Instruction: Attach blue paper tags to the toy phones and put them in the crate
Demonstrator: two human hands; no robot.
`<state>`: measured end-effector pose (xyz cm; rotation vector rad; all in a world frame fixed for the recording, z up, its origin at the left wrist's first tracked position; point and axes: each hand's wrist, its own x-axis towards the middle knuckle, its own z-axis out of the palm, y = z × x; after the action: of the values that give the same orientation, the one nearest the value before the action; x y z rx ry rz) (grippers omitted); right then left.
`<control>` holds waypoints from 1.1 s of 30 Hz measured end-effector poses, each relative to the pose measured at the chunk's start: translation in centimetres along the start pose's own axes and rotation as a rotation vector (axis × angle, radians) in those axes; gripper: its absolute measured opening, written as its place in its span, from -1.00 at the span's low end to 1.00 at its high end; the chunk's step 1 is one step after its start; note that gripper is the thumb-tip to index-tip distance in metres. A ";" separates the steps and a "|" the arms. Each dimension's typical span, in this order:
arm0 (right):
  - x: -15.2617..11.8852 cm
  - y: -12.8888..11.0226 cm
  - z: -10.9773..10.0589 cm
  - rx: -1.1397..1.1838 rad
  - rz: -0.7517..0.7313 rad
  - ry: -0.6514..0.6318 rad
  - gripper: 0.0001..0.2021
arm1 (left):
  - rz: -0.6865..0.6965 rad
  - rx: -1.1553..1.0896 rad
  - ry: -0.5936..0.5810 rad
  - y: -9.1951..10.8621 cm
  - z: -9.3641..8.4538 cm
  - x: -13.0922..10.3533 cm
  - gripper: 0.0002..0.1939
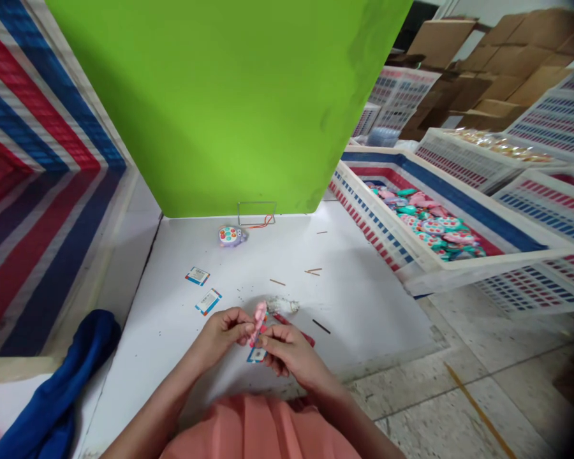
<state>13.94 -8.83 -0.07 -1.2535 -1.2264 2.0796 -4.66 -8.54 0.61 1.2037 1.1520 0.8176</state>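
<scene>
A small pink plastic toy [259, 313] stands on edge between my hands, low over the white table. My left hand [224, 333] is closed, its thumb and fingertips pinching the toy from the left. My right hand [291, 352] is closed at the toy's lower end, with a small blue-edged printed card [256, 356] at its fingertips. Its fingers partly hide the card. Behind the right hand lies a red stick-like tool [307, 338], partly covered. A purple turtle-shaped toy [231, 236] with coloured dots sits farther back.
Two more printed cards [208, 301] lie to the left. Thin brown sticks [277, 282], a dark rod [321, 326] and a whitish lump [287, 306] are scattered about. A green panel [239, 115] rises behind. At right stands a crate [387, 248] of colourful toys; blue cloth [71, 382] hangs at left.
</scene>
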 end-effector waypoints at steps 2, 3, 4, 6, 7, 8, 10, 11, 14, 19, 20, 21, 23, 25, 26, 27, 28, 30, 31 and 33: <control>0.2 0.3 0.3 0.071 -0.044 -0.002 -0.63 | 0.160 0.233 0.103 0.6 -0.3 0.0 -0.83; 0.2 0.4 0.4 0.111 -0.068 0.001 -0.62 | 0.242 0.335 0.136 0.9 -0.5 0.0 -0.85; 0.2 0.4 0.5 0.145 -0.089 0.011 -0.60 | 0.310 0.419 0.153 1.3 -0.6 -0.1 -0.85; 0.2 0.4 0.7 0.189 -0.121 0.041 -0.54 | 0.401 0.543 0.170 2.0 -0.6 -0.4 -0.85; 0.3 0.3 0.9 0.199 -0.136 0.053 -0.51 | 0.430 0.598 0.181 2.3 -0.6 -0.5 -0.84; 0.3 0.1 1.0 0.202 -0.149 0.057 -0.50 | 0.456 0.650 0.189 2.7 -0.5 -0.6 -0.83; 0.4 -0.4 1.3 0.194 -0.177 0.047 -0.57 | 0.503 0.732 0.192 3.3 -0.3 -0.9 -0.81; 0.4 -0.6 1.4 0.185 -0.191 0.040 -0.63 | 0.523 0.760 0.180 3.6 -0.2 -0.9 -0.81; 0.7 -1.2 1.7 0.170 -0.223 0.048 -0.69 | 0.563 0.798 0.142 4.2 -0.2 -0.9 -0.80; 1.4 -1.8 1.5 0.245 -0.203 0.074 -0.68 | 0.604 0.778 0.223 4.2 -0.7 -1.2 -0.76; 1.5 -1.8 1.4 0.267 -0.194 0.084 -0.67 | 0.622 0.781 0.203 4.1 -0.7 -1.4 -0.74; 1.7 -1.9 1.3 0.290 -0.187 0.095 -0.68 | 0.639 0.794 0.162 4.1 -0.6 -1.6 -0.73; 2.0 -2.0 1.3 0.334 -0.185 0.102 -0.69 | 0.665 0.840 0.052 4.0 -0.1 -2.2 -0.73; 2.2 -2.1 1.5 0.382 -0.200 0.119 -0.72 | 0.673 0.901 -0.031 4.0 0.5 -2.6 -0.69; 2.2 -2.1 1.6 0.399 -0.208 0.136 -0.74 | 0.676 0.930 -0.059 4.0 0.8 -2.8 -0.68; 2.3 -2.1 1.8 0.409 -0.212 0.156 -0.76 | 0.678 0.955 -0.084 4.1 1.1 -2.9 -0.66; 2.3 -2.1 1.9 0.413 -0.213 0.174 -0.78 | 0.676 0.975 -0.105 4.2 1.3 -3.0 -0.66; 2.3 -2.1 2.1 0.407 -0.203 0.189 -0.81 | 0.663 0.986 -0.127 4.3 1.5 -2.9 -0.71; 2.2 -2.1 2.1 0.397 -0.197 0.187 -0.81 | 0.652 0.968 -0.126 4.3 1.5 -2.9 -0.74; 2.0 -1.9 2.1 0.327 -0.202 0.180 -0.82 | 0.627 0.867 -0.092 4.0 1.3 -2.6 -0.78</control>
<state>10.99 -7.35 1.01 -1.0896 -0.8537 1.8816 -3.71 -10.52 5.06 2.3748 1.0837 0.7036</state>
